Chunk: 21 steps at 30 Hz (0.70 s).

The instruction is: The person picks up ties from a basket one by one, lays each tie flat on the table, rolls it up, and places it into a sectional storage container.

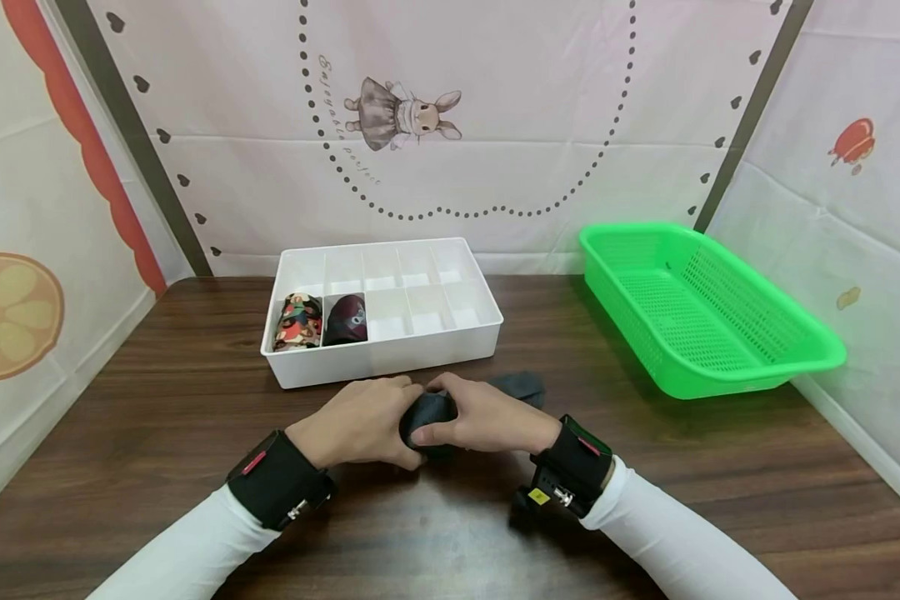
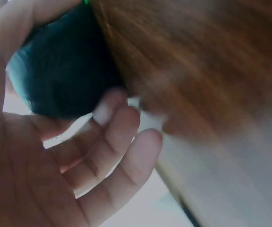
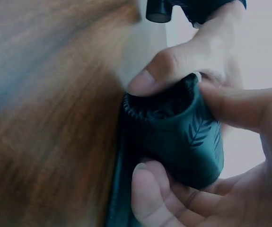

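A dark teal rolled cloth [image 1: 429, 413] with a leaf print lies between my two hands on the table, in front of the white divided box. One end of the same cloth stretches out flat past my right hand. My left hand [image 1: 363, 421] holds the roll from the left, its thumb at the open rim in the right wrist view. From the other side my right hand [image 1: 487, 414] grips it between thumb and fingers. The right wrist view shows the roll's hollow end, with a scalloped edge. In the left wrist view the roll [image 2: 65, 66] sits against curved fingers.
The white divided box [image 1: 431, 343] stands behind my hands. Its front-left compartments hold a colourful patterned cloth roll [image 1: 298, 321] and a maroon cloth roll [image 1: 347, 320]. A green plastic basket [image 1: 753, 379] rests at the back right. A printed curtain [image 1: 510, 92] borders the table.
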{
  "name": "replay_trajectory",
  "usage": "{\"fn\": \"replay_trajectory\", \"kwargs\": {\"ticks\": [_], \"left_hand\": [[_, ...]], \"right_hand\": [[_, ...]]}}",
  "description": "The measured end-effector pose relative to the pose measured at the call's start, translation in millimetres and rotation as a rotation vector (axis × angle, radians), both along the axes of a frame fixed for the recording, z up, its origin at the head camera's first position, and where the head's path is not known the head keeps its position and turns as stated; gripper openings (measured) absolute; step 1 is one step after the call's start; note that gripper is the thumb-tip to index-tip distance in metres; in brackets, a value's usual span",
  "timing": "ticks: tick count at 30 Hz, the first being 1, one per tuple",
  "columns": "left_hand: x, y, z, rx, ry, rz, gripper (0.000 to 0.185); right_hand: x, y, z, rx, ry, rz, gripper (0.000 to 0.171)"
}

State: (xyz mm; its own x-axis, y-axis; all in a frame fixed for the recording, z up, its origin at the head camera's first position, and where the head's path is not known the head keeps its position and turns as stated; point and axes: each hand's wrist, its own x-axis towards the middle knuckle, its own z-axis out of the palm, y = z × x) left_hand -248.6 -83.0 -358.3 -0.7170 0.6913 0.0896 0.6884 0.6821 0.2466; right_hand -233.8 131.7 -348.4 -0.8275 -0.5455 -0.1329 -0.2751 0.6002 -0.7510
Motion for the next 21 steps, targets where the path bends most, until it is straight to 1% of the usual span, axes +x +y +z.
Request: {"fn": "replay_trajectory", "kwargs": {"ticks": [1,4,8,11,13,15,19,21], "left_hand": [[0.2,0.3,-0.4,0.008,-0.001,0.003,0.057],[0.0,1.4,-1.4,0.06,-0.045,-0.018,0.067],[-1.7,1.3,-0.9,0.109,-0.109,-0.058,0.067],[-3.1,0.0,-0.4,0.114,-0.135,-0.078,0.066],[-4.0,-1.1,-0.1,0.11,-0.146,-0.088,0.066],[-4.8,-2.4,0.4,0.112,-0.163,-0.096,0.068],[-6.9,-4.4,0.4,0.122,-0.199,-0.11,0.066],[-7.4,-5.0,0.7,0.125,-0.207,-0.11,0.065]], "right_hand": [[-1.5,0.4,-0.6,-0.015,-0.004,0.005,0.062],[-6.1,1.0,-0.6,-0.076,-0.051,0.034,0.066],[-12.4,4.4,-0.7,-0.127,-0.145,0.069,0.076],[-18.0,9.5,-3.4,-0.144,-0.199,0.089,0.075],[-21.8,12.7,-5.5,-0.155,-0.216,0.106,0.072],[-25.1,14.7,-6.6,-0.155,-0.198,0.116,0.071],[-27.5,15.0,-8.2,-0.133,-0.131,0.122,0.071],[-28.0,14.8,-9.2,-0.127,-0.123,0.122,0.071]]}}
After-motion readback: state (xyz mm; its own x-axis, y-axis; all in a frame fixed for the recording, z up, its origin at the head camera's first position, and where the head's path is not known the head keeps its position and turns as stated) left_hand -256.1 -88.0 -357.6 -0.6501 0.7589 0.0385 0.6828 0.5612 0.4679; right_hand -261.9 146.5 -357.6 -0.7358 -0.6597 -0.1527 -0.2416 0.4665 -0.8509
